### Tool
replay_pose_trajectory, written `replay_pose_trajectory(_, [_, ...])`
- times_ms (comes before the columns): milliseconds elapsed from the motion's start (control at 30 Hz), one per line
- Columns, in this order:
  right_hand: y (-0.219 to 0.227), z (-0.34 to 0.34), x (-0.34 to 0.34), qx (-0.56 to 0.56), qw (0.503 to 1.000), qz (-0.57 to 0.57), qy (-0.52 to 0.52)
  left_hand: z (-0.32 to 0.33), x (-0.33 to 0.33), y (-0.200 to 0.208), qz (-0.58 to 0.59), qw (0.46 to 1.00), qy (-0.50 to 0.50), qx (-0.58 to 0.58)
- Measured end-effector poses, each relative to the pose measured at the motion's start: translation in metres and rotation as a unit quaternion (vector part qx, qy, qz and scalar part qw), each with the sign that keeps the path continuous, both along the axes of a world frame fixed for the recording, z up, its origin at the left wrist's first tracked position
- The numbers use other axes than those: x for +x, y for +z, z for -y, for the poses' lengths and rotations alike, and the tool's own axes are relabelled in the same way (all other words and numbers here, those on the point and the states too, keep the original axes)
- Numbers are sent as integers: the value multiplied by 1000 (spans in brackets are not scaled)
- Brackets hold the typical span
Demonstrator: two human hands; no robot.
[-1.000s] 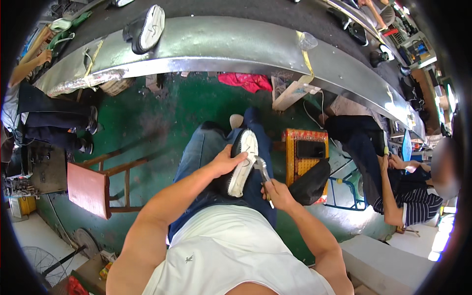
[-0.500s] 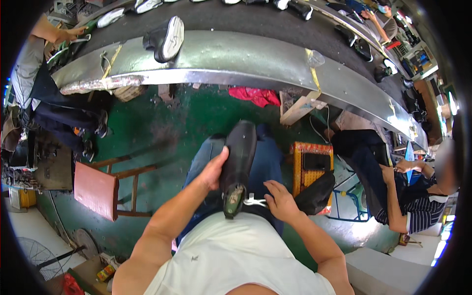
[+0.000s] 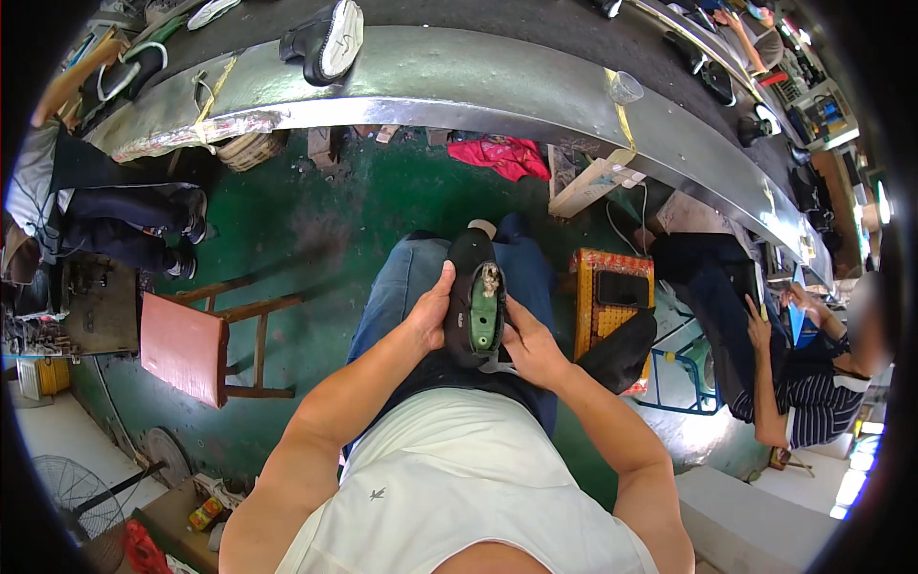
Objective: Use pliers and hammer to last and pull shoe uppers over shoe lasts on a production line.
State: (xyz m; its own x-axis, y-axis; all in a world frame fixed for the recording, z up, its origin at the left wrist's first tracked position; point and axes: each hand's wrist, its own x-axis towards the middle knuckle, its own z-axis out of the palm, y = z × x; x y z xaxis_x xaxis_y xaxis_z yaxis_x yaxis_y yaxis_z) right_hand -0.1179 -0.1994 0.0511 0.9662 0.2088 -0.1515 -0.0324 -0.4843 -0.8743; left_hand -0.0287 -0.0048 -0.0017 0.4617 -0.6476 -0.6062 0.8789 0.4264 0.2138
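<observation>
**Wearer's clothing, seen from the head camera**

White sleeveless top, plain knit, with one small dark emblem on the chest, left of centre. Armholes cut wide; shoulders and both arms bare down to the wrists. No watch, band or glove on the left hand or the right hand; fingers bare, no rings that can be made out. Blue denim trousers, mid-wash, lighter along the top of the left thigh, darker on the right. Seams too blurred to read. A pale shoe toe shows past the knees; detail unclear.
</observation>
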Motion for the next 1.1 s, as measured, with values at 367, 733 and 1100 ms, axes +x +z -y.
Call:
replay_pose_trajectory(367, [-2, 10, 12, -24, 998, 49, 14, 8, -5, -4, -49, 997, 3, -53])
replay_pose_trajectory(733, [0, 2, 31, 105, 993, -34, -49, 12, 10, 16, -23, 999, -5, -35])
replay_pose_trajectory(1100, [97, 19, 151, 428, 878, 79, -201, 12, 156, 170, 566, 749, -53, 340])
